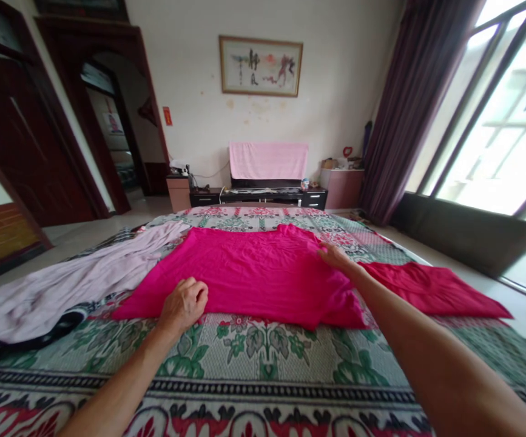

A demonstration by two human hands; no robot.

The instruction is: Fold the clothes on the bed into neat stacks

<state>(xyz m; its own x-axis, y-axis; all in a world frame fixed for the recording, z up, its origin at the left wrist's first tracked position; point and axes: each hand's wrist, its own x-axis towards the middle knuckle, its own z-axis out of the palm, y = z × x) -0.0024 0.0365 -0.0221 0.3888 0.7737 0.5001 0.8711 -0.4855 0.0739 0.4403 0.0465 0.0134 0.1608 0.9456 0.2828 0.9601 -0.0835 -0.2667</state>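
A bright pink top (249, 273) lies spread flat across the patterned bed cover, its right part bunched in folds. At its right edge my right hand (334, 256) has its fingers closed on the cloth. My left hand (185, 301) is curled into a loose fist over the left part of the top, close to the near edge. The inside of that fist is hidden, so whether cloth is caught in it cannot be made out.
A folded red garment (435, 290) lies to the right. Pale pink clothing (94, 279) is heaped at the left, over dark items. The green, red and white cover (263, 358) reaches toward me. Beyond stands a low black cabinet (315, 199) below a pink cloth (269, 161).
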